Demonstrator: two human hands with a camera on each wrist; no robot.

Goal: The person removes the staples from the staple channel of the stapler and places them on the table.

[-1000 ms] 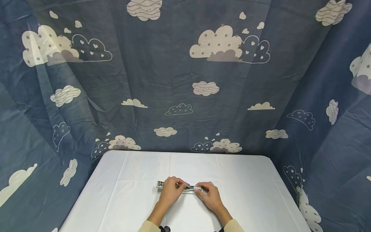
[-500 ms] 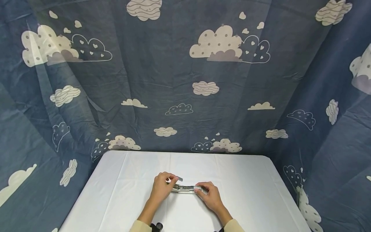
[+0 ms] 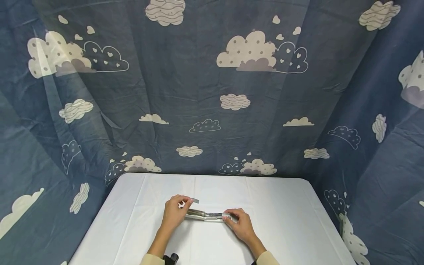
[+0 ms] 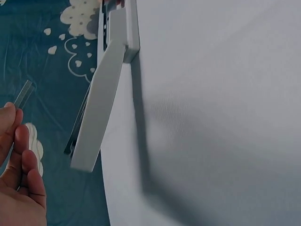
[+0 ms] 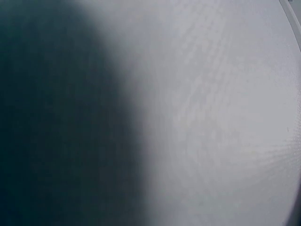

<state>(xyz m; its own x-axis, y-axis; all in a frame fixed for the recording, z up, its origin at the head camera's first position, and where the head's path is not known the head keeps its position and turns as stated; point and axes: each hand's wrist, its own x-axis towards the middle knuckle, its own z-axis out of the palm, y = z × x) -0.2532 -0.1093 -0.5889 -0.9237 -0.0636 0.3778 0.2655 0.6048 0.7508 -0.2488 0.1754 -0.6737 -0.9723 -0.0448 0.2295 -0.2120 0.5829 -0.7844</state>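
Observation:
A white stapler (image 3: 196, 215) lies opened out over the table, its top arm swung back to the left and tilted up. My right hand (image 3: 242, 224) grips its right end between thumb and fingers. Up and to the left of the hinge, my left hand (image 3: 173, 212) pinches a short grey strip of staples (image 3: 195, 200), apart from the stapler. In the left wrist view, the staple strip (image 4: 23, 94) sticks up from the thumb and fingertip, while the stapler's angled arm (image 4: 96, 108) hangs beside the hand. The right wrist view is blurred and shows neither hand nor stapler.
A white cloth covers the table (image 3: 281, 213). Behind it and along both sides hangs a dark blue curtain (image 3: 185, 81) printed with clouds. A small black object (image 3: 171, 259) sits at the left wrist by the sleeve.
My left hand has come away from the stapler, up and to the left, with the staple strip between its fingers. The right hand keeps its hold in the same place.

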